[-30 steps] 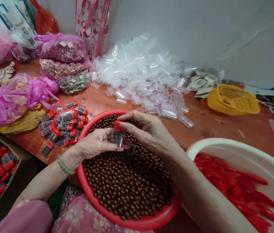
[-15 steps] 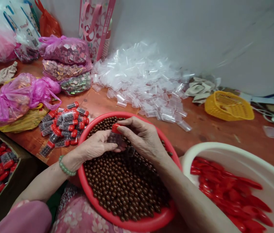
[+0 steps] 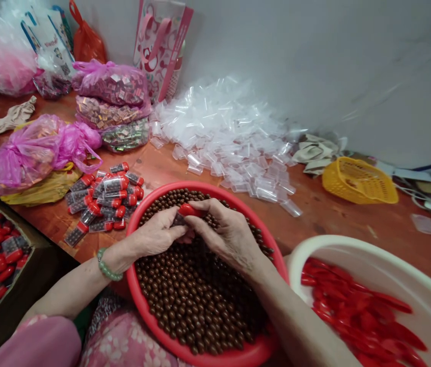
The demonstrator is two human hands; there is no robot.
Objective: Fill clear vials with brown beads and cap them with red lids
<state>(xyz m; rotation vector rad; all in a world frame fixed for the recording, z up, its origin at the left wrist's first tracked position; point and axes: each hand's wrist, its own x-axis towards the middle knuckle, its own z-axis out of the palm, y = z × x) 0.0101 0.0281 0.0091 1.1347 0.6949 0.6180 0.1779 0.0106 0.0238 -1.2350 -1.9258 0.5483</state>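
We have one clear container [image 3: 179, 219] in hand above the red basin [image 3: 133, 280] of brown balls [image 3: 196, 290]. Our left hand [image 3: 161, 233] pinches its body; our right hand [image 3: 227, 229] grips the red cap [image 3: 187, 209] at its top between thumb and fingers. Our fingers cover the joint, so we cannot tell whether it is seated. As for progress, we count as done the capped containers [image 3: 104, 196] heaped on the bench [image 3: 309, 206], and more like them in the cardboard box [image 3: 39, 260] at left. Plenty seems left: a large heap of clear sleeves [image 3: 231, 137] by the wall, and red plastic pieces [image 3: 353, 306], probably caps, in the cream basin [image 3: 326, 243]. Around us are knotted purple bags [image 3: 20, 158] and a yellow basket [image 3: 356, 181]. Nothing seems to block our hands, though the capped heap crowds the red basin's left edge.
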